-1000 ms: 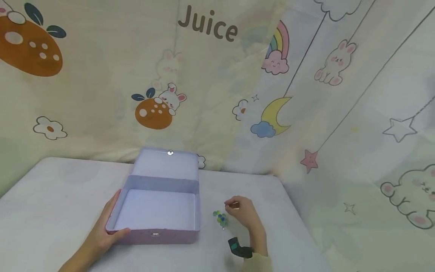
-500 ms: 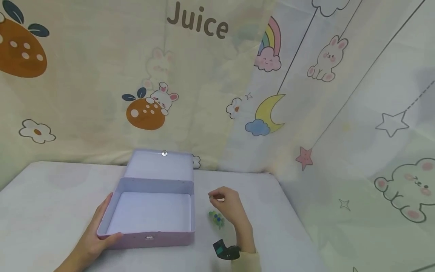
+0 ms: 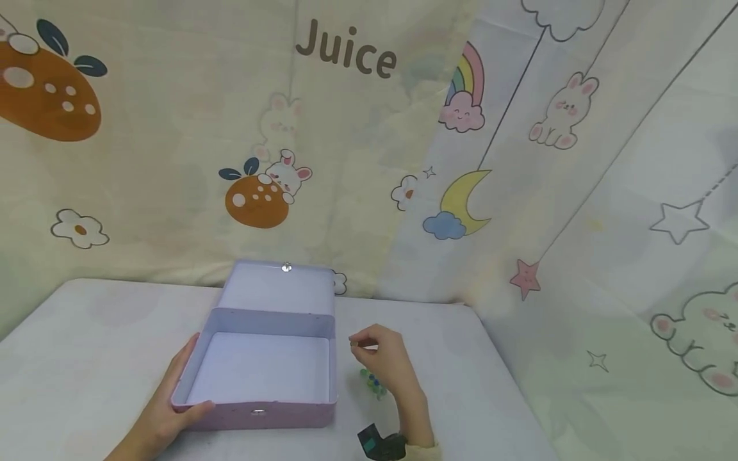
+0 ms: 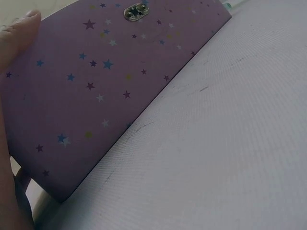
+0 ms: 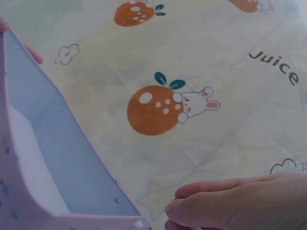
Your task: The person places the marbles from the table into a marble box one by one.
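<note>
My left hand (image 3: 164, 410) grips the near left corner of the open lilac tin box (image 3: 262, 368): the thumb hooks over the front rim and the other fingers (image 3: 186, 351) lie along the left wall. From the left wrist view, my thumb (image 4: 19, 36) presses the star-printed front wall, and the small metal clasp (image 4: 135, 11) sits further along that wall, away from the thumb. The box stands flat on the white surface (image 3: 86, 346), its lid (image 3: 279, 288) tilted back on the far side, away from my fingers, with a silver catch (image 3: 286, 267) at its upper edge. The inside of the box shows only its pale floor.

My right hand (image 3: 383, 362) hovers just to the right of the box, level with its right wall. Its fingers (image 3: 360, 342) are curled together, thumb against forefinger as in a pinch, but I cannot tell whether anything small sits between them; the right wrist view shows only the curled fingers (image 5: 225, 208) beside the box's near corner. Just below and under this hand, on the surface, lies a small cluster of green and blue glass marbles (image 3: 371, 381), partly hidden by my palm. A dark wrist-mounted camera (image 3: 377, 444) sits at my right wrist.

Behind everything hangs a cartoon-printed cloth (image 3: 369, 147) with rabbits, a rainbow, a moon and the word "Juice".
</note>
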The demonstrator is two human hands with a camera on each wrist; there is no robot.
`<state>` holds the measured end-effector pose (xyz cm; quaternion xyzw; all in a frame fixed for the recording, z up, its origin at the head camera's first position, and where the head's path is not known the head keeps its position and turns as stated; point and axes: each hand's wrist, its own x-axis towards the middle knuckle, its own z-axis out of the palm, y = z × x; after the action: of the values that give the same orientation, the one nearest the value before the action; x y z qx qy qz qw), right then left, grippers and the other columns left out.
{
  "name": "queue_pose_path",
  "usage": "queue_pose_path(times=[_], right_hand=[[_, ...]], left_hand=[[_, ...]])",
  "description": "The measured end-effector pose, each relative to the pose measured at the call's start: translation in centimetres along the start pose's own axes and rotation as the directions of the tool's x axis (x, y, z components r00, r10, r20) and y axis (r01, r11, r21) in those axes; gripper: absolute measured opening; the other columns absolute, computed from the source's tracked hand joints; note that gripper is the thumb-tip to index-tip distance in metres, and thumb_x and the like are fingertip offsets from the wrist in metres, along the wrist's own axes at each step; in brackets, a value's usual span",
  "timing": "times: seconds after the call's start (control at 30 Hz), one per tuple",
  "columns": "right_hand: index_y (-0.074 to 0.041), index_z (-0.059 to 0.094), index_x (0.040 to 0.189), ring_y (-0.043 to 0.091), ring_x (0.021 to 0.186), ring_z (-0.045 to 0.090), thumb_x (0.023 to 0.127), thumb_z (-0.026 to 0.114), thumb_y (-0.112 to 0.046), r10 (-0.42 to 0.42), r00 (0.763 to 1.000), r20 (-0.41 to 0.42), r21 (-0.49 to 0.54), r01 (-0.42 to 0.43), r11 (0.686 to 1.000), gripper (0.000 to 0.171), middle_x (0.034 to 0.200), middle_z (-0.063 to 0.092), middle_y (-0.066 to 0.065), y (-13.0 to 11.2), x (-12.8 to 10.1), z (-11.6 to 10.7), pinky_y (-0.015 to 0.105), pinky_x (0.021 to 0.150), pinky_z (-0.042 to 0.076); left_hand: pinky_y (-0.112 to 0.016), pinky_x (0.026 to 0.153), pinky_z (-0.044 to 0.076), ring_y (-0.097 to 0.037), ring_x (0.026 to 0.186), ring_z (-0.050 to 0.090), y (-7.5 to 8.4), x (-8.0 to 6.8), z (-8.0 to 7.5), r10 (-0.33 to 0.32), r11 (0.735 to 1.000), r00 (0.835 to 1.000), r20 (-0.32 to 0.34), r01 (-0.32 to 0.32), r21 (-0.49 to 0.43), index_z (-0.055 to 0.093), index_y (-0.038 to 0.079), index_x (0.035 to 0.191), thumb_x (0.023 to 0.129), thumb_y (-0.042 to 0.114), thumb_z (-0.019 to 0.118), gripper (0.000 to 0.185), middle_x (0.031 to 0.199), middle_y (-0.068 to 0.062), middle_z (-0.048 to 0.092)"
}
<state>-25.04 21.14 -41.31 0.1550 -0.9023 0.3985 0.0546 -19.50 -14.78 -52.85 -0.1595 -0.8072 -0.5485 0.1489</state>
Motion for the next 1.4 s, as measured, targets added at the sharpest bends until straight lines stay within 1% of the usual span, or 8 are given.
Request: queue_pose_path(times=[0.2, 0.3, 0.53, 0.67, 0.87, 1.17, 1.27, 1.4], right_hand=[[-0.009, 0.072, 0.095, 0.017, 0.09, 0.067, 0.083, 0.068, -0.005, 0.002, 1.0, 0.017, -0.004, -0.002, 1.0, 0.013, 0.095, 0.069, 0.003, -0.4, 0.0, 0.5, 0.018, 0.074, 0.053], [-0.01, 0.072, 0.094, 0.017, 0.09, 0.066, 0.084, 0.068, -0.005, 0.008, 0.999, 0.032, -0.011, -0.007, 1.0, 0.012, 0.094, 0.068, 0.002, -0.8, 0.1, 0.6, 0.019, 0.074, 0.053], [-0.005, 0.074, 0.094, 0.014, 0.088, 0.065, 0.083, 0.068, -0.005, -0.01, 0.999, 0.044, 0.024, 0.009, 1.0, 0.012, 0.091, 0.066, 0.001, -1.8, 0.1, 1.4, 0.016, 0.073, 0.053], [-0.005, 0.075, 0.096, 0.012, 0.089, 0.065, 0.084, 0.068, -0.005, -0.029, 0.999, 0.039, 0.026, 0.028, 0.999, 0.014, 0.093, 0.065, 0.001, -2.1, 0.2, 2.2, 0.014, 0.073, 0.052], [-0.006, 0.074, 0.097, 0.009, 0.088, 0.064, 0.083, 0.068, -0.003, -0.039, 0.998, 0.057, 0.028, 0.038, 0.999, 0.015, 0.093, 0.066, 0.001, -2.9, 0.3, 3.2, 0.012, 0.072, 0.051], [-0.006, 0.074, 0.098, 0.007, 0.085, 0.063, 0.083, 0.068, -0.002, -0.036, 0.996, 0.083, -0.025, 0.038, 0.999, 0.017, 0.09, 0.066, 0.0, -3.2, 0.3, 3.9, 0.011, 0.071, 0.05], [-0.007, 0.072, 0.1, 0.005, 0.084, 0.063, 0.083, 0.068, -0.003, -0.043, 0.996, 0.083, -0.044, 0.046, 0.998, 0.018, 0.091, 0.067, 0.0, -3.3, 0.3, 4.7, 0.011, 0.07, 0.05], [-0.009, 0.071, 0.095, 0.002, 0.081, 0.062, 0.082, 0.069, -0.005, -0.065, 0.993, 0.099, -0.117, 0.076, 0.99, 0.013, 0.089, 0.067, -0.002, -3.8, 0.5, 6.3, 0.009, 0.068, 0.048]], left_hand=[[-0.001, 0.098, 0.009, 0.006, 0.139, 0.01, -0.2, 0.2, 0.3, 0.019, 1.0, 1.0, 0.0, -0.019, 0.012, 0.009, 0.017, 0.154, 0.071, 0.004, 0.072, 0.105, 0.158, -0.003, 0.012], [-0.002, 0.098, 0.008, 0.007, 0.139, 0.01, -0.2, 0.2, 0.3, 0.011, 1.0, 1.0, 0.003, -0.011, 0.014, 0.008, 0.017, 0.154, 0.072, 0.005, 0.071, 0.104, 0.159, -0.002, 0.011], [-0.003, 0.098, 0.006, 0.008, 0.139, 0.008, 0.2, 0.3, 0.0, 0.002, 1.0, 1.0, 0.009, -0.002, 0.018, 0.007, 0.019, 0.154, 0.074, 0.006, 0.07, 0.104, 0.159, 0.002, 0.01], [-0.002, 0.097, 0.007, 0.008, 0.139, 0.009, 0.3, 0.3, 0.0, 0.007, 1.0, 1.0, 0.007, -0.007, 0.021, 0.007, 0.02, 0.154, 0.073, 0.005, 0.071, 0.105, 0.159, 0.001, 0.011], [0.0, 0.096, 0.009, 0.008, 0.137, 0.011, 0.1, 0.0, -0.1, 0.009, 1.0, 1.0, -0.004, -0.009, 0.023, 0.007, 0.018, 0.154, 0.071, 0.003, 0.072, 0.106, 0.158, 0.004, 0.011], [0.0, 0.096, 0.009, 0.009, 0.136, 0.012, 0.0, -0.1, 0.3, 0.006, 1.0, 1.0, 0.002, -0.006, 0.014, 0.006, 0.019, 0.154, 0.071, 0.002, 0.071, 0.107, 0.159, 0.005, 0.011], [0.0, 0.096, 0.009, 0.01, 0.136, 0.012, 0.0, 0.0, 0.2, 0.006, 1.0, 1.0, 0.0, -0.006, 0.016, 0.007, 0.018, 0.154, 0.071, 0.002, 0.071, 0.107, 0.158, 0.006, 0.011], [0.001, 0.095, 0.008, 0.011, 0.135, 0.011, 0.1, 0.1, 0.1, 0.005, 1.0, 1.0, 0.001, -0.005, 0.016, 0.006, 0.018, 0.154, 0.071, 0.002, 0.072, 0.107, 0.158, 0.011, 0.01]])
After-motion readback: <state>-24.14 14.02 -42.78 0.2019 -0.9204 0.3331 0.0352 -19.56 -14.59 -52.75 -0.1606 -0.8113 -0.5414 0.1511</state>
